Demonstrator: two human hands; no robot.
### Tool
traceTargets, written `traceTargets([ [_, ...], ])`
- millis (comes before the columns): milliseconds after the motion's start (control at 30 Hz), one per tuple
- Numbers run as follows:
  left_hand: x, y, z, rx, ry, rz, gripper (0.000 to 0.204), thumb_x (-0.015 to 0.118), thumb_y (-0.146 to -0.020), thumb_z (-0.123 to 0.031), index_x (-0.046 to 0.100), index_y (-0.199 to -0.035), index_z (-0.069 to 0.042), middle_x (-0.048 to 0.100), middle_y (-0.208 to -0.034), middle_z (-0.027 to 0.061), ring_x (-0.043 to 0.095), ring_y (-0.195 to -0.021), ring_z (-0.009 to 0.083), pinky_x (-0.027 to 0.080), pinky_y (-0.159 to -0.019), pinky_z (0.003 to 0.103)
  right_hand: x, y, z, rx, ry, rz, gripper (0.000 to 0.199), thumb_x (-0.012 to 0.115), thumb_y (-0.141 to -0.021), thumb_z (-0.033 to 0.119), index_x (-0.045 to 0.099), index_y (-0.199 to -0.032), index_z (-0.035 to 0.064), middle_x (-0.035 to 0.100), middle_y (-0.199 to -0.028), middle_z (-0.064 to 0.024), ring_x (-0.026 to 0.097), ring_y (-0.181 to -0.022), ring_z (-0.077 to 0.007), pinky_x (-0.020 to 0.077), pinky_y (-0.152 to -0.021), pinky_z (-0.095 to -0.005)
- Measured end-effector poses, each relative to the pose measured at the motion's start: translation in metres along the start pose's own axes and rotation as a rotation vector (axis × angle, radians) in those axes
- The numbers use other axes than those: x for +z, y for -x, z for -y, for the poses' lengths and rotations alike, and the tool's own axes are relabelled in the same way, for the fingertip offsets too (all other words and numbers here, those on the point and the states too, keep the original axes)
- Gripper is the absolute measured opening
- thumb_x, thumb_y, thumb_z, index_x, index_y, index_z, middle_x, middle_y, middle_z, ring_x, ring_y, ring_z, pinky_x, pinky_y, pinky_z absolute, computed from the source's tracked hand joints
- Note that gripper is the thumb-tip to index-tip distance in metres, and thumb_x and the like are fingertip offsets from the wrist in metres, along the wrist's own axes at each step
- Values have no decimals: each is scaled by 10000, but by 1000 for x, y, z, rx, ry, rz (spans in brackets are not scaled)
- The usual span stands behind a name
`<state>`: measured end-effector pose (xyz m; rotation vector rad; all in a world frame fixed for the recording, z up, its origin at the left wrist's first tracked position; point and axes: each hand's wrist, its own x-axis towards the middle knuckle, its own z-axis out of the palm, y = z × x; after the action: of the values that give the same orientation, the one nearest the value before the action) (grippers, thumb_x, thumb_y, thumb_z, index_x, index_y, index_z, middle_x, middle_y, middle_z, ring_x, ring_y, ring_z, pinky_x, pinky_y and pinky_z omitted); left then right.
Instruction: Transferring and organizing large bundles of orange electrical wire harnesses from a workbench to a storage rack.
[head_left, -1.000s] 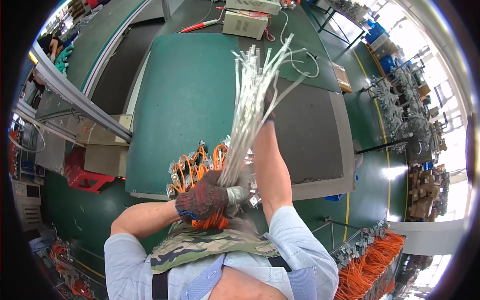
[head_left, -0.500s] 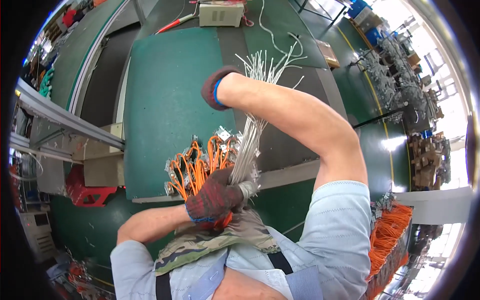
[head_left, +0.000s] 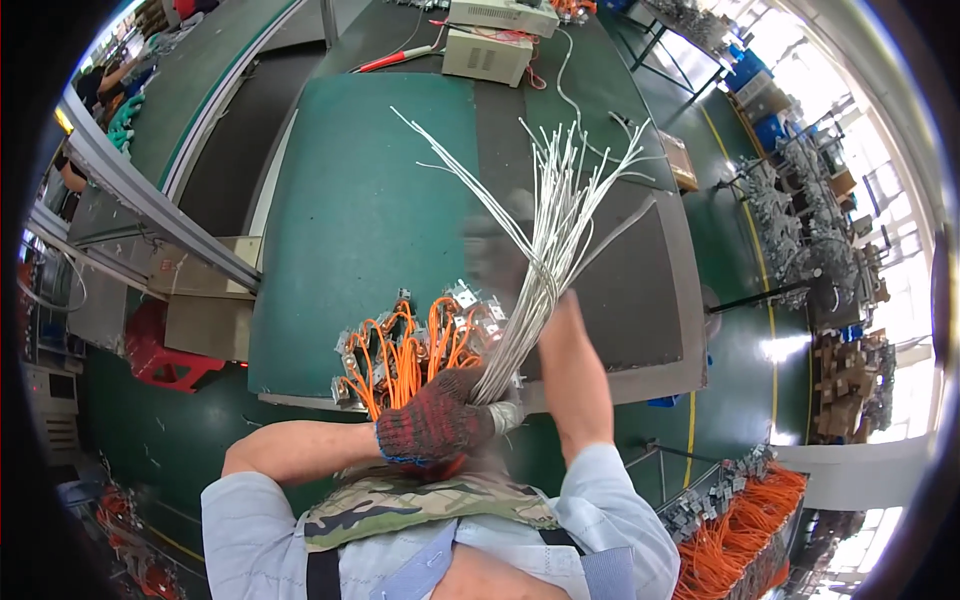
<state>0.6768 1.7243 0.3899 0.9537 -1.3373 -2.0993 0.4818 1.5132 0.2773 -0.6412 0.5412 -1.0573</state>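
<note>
My left hand (head_left: 437, 418), in a dark red and grey knit glove, is closed round the lower end of a bundle of thin white wires (head_left: 530, 290). The wires fan out upward over the bench, with a few splayed to the left. Orange cables (head_left: 402, 365) with small metal connectors lie beside and under this hand at the bench's front edge. I cannot tell whether the hand also grips them. My right hand (head_left: 497, 240), gloved and smeared by motion, is behind the bundle, partly hidden by it. Its fingers cannot be made out.
A green mat (head_left: 360, 220) covers the bench. Pale boxy instruments (head_left: 487, 55) and a red-handled tool (head_left: 390, 62) stand at the back. At the lower right is a rack piled with orange cables (head_left: 745, 530). A metal frame (head_left: 160, 190) runs along the left, above a red stool (head_left: 165, 355).
My right hand has moved down and right, passing behind the white wires. The bundle has spread wider, and some wires now splay left. My left hand keeps its hold.
</note>
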Motion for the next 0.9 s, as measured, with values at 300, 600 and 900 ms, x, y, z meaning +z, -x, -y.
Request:
traceTargets([
  [300, -1, 14, 5, -124, 39, -170, 167, 716, -948, -185, 675, -1010, -36, 654, -803, 23, 579, -691, 102, 481, -611, 305, 115, -28, -10, -105, -558, 465, 294, 514, -1055, 408, 613, -1151, 148, 466, -604, 57, 338, -459, -103, 276, -379, -287],
  [600, 9, 7, 2, -10, 121, -288, 199, 694, -938, -212, 662, -1000, -26, 621, -737, 34, 597, -626, 127, 490, -547, 289, 117, 13, 77, -1068, 1217, -798, 194, 588, -974, 192, 674, -890, 39, 675, -741, -107, 671, -681, -261, 534, -608, -385],
  [900, 13, -23, -53, 166, 153, -357, 282, 697, -947, -299, 604, -897, -37, 572, -658, 36, 594, -538, 163, 517, -499, 331, 132, 7, 135, -286, 764, -283, 321, 546, -955, 323, 676, -985, 31, 715, -797, -125, 678, -604, -248, 527, -526, -389],
])
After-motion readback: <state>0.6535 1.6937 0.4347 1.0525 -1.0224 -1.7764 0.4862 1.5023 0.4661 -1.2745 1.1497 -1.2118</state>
